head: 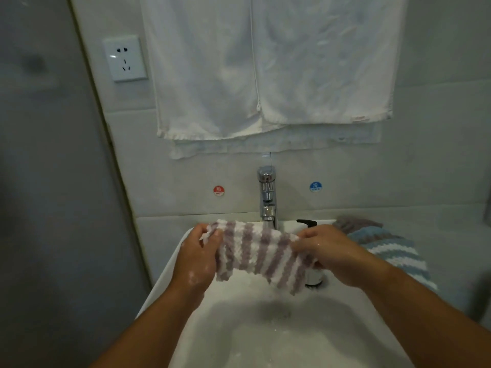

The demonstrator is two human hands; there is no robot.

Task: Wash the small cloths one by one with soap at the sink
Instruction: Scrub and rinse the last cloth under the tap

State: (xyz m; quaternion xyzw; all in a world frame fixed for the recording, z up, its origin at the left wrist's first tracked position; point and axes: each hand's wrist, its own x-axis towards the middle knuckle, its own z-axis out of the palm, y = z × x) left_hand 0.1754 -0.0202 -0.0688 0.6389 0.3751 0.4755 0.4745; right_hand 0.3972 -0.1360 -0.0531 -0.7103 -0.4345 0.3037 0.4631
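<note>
As the cloth [263, 257] hangs stretched just below and in front of the tap [268, 197], its long axis runs left to right, dipping a little toward the right end. Purple and white stripes cross it. It is held up over the sink [164, 282], and looks to be off the basin floor.

Left of the tap: left hand [198, 257]. Fingers curled round the cloth's left end, a corner poking out above them. Suds on the back of the hand and the wrist.

Under the tap: the free span of cloth, directly below the spout. No water seen running, though the light is dim.

Right of the tap: right hand [332, 256]. Fingers bunching and gripping the right end. Flecks of foam here too.

The hands sit about equally far from the tap, one at each end. Neither is nearer the cloth, as both have it.

Just right of the tap base, behind the right hand: black pump [307, 222], bottle mostly hidden. Farther right of the tap: pile [393, 251] of other cloths on the ledge, blue-striped in front, grey behind.

Judgement: this one is at the soaping or rubbing stage, and the pile is likely waiting its turn. A scrub would bring the two ends together along that left-right axis, under the spout.
</note>
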